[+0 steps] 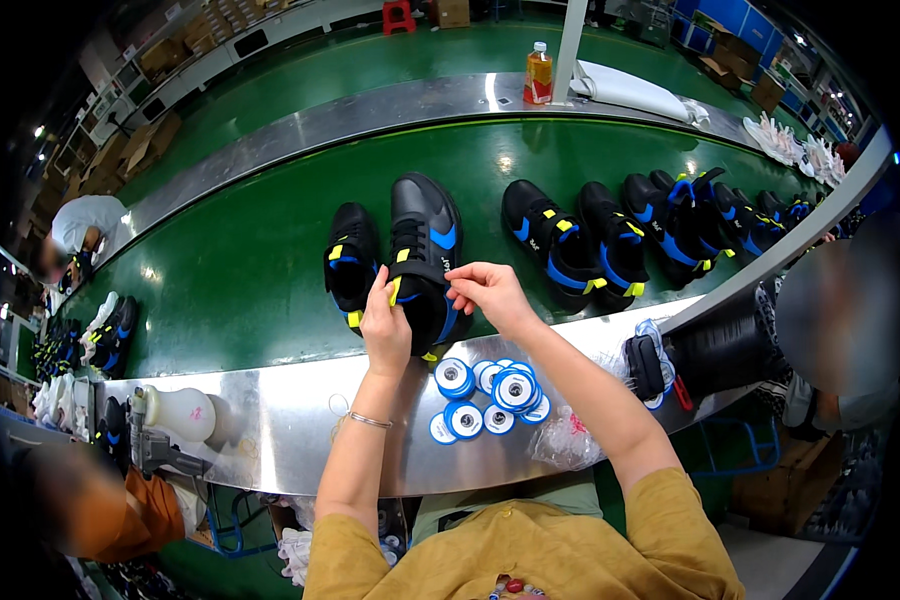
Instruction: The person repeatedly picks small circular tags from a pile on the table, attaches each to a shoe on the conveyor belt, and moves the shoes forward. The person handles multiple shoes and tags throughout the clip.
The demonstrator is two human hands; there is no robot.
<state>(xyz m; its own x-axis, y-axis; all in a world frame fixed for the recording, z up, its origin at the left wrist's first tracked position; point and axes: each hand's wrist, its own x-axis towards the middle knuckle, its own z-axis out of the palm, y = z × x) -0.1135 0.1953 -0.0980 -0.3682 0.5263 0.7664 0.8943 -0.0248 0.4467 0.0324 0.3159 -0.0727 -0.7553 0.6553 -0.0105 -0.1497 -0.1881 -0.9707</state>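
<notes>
A black shoe (426,215) with blue and yellow-green trim lies in front of me on the green belt, its toe pointing away. A dark strap (419,271) crosses its upper. My left hand (384,322) is closed on the shoe's left side, at the strap and a yellow-green tab. Thumb and forefinger of my right hand (492,297) pinch together at the strap's right end; what lies between them is too small to make out. Just left of this shoe stands a matching shoe (351,250), which neither hand is holding.
Round blue-and-white discs (465,418) lie piled on the metal ledge (300,425) nearest me, beside a clear plastic bag (568,440). More black shoes (553,240) line the belt (240,270) to the right. A drink bottle (538,75) stands on the far ledge. Co-workers sit at both sides.
</notes>
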